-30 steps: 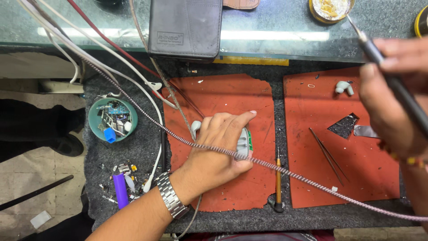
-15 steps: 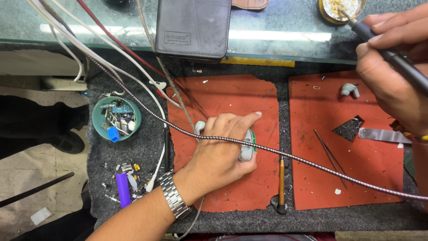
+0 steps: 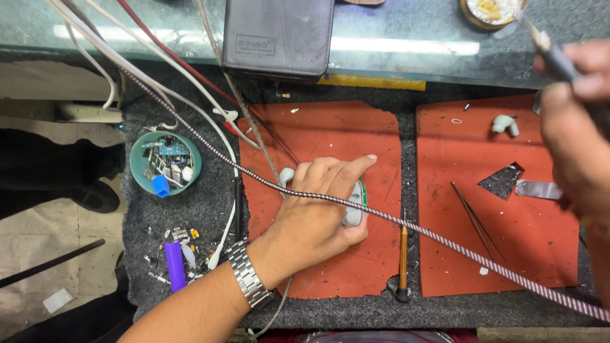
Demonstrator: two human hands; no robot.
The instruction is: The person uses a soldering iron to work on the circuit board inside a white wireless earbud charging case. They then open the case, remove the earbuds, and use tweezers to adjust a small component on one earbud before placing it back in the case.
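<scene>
Head view, looking straight down on the bench: the left hand point(image 3: 314, 219) lies palm-down on the left red mat point(image 3: 318, 140), fingers curled over and pressing a small white and green earbud case point(image 3: 353, 209), which sits near the centre of that mat and is mostly covered by the hand; a white earbud point(image 3: 286, 174) peeks out just beside the index knuckle. The right hand point(image 3: 575, 133) is raised at the right edge, fingers closed in a pen grip round a soldering iron point(image 3: 551, 54) whose tip points towards the small tin point(image 3: 489, 11) on the glass shelf. Over the last second the right hand has lifted the iron off the right red mat point(image 3: 508, 254) and carried its tip up to the tin, while the left hand has stayed clamped on the case; judged from this, the iron is being tended and the case merely held steady. A braided cable point(image 3: 445, 238) crosses the left wrist area diagonally. A screwdriver point(image 3: 403, 263) lies between the mats, tweezers point(image 3: 476, 219) on the right one, a teal parts dish point(image 3: 165, 164) well to the left
</scene>
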